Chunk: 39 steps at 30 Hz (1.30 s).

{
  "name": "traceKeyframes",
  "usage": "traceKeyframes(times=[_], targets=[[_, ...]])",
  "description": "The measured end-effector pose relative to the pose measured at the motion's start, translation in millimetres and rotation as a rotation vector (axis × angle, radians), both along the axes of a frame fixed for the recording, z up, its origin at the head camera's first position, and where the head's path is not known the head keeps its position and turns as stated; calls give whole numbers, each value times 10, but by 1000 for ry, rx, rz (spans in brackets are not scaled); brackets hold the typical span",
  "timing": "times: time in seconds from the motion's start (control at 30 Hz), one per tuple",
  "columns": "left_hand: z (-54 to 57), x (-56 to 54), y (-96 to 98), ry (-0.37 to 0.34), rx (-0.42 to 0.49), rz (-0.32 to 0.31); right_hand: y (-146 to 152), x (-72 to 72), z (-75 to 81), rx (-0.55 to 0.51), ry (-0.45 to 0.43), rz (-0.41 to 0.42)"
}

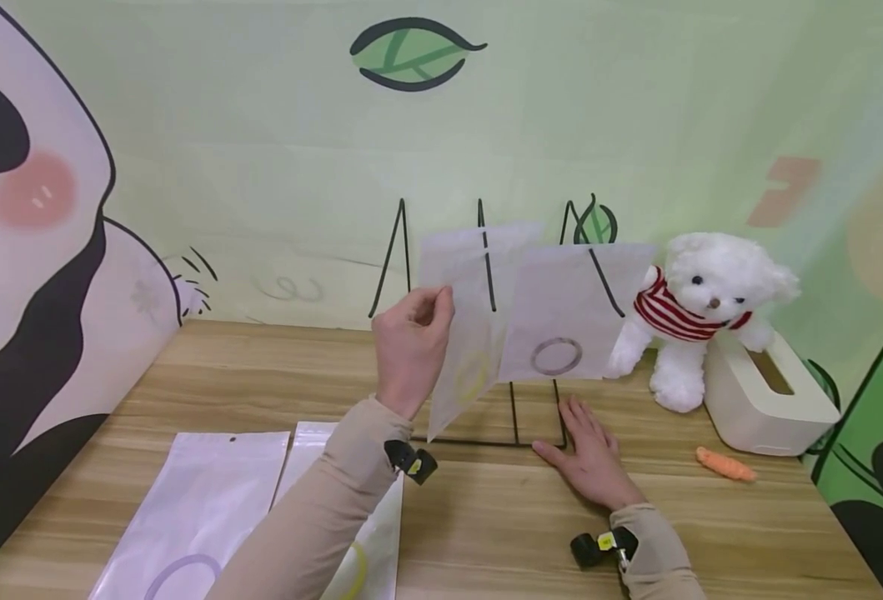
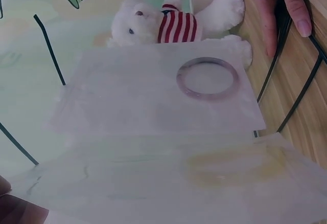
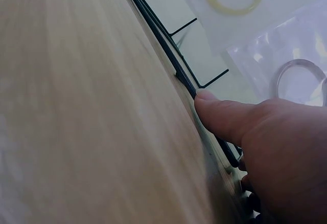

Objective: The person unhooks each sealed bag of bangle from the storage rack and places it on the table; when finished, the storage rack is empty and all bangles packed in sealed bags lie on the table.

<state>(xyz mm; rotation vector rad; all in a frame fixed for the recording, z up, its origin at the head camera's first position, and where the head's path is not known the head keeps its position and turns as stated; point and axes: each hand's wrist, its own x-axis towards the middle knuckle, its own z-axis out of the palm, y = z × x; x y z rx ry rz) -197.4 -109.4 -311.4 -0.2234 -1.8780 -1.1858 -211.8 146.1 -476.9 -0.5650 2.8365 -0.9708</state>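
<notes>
My left hand pinches the edge of a translucent plastic bag that has a yellow bangle in it. This bag hangs tilted at the middle prong of a black wire rack. Beside it, on the rack's right prong, hangs a second bag with a greyish-purple bangle. My right hand rests at the rack's right base corner, fingers stretched out and thumb on the front bar. The rack's left prong carries no bag.
Two more white bags, one with a purple ring and one with a yellow ring, lie at the front left, partly under my left sleeve. A white teddy bear leans on a tissue box. An orange carrot-like toy lies before it.
</notes>
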Motion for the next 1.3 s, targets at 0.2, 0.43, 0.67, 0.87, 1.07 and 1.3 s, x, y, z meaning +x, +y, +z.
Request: traceKeyframes(times=[0.2, 0.43, 0.67, 0.87, 1.07, 1.3], targets=[[0, 26, -6, -11, 7, -8, -3, 9, 11, -4, 2, -1], [7, 79, 1, -6, 30, -24, 1, 5, -10, -3, 1, 0], [28, 136, 25, -15, 43, -32, 7, -2, -39, -9, 2, 1], [48, 175, 37, -15, 58, -41, 8, 0, -34, -9, 3, 0], [60, 200, 47, 3, 50, -41, 9, -1, -31, -10, 5, 1], [71, 225, 49, 28, 51, -50, 9, -9, -31, -10, 10, 2]])
